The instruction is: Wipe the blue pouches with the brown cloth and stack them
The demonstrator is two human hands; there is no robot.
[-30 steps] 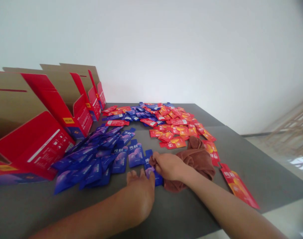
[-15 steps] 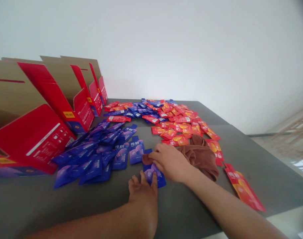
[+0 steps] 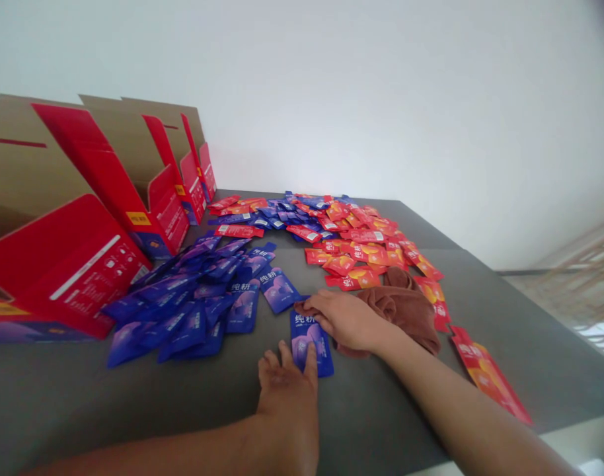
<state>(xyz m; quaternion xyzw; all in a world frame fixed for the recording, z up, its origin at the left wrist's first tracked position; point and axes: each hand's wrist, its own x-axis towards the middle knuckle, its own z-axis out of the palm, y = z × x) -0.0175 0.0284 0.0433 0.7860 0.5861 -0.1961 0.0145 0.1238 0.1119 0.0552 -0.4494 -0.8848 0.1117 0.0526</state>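
A blue-purple pouch [image 3: 306, 340] lies flat on the grey table near the front. My left hand [image 3: 288, 383] has its fingers spread, with the index fingertip on this pouch's lower part. Bunched brown cloth [image 3: 406, 311] trails under and around my right hand [image 3: 344, 318], whose fingers are closed on a part of it at the pouch's top edge. Another blue pouch [image 3: 278, 289] is tilted just behind, beside a heap of blue pouches [image 3: 183, 311] to the left.
Open red cardboard boxes [image 3: 91, 264] stand in a row along the left. Red and orange pouches [image 3: 366, 251] are heaped with blue ones toward the back right. A lone red pouch [image 3: 490, 373] lies near the right front edge. A white wall rises behind.
My right hand and the cloth in it have shifted slightly right, showing more of the pouch's printed front. The blue pouch behind has turned to a tilt. The view has shifted a little.
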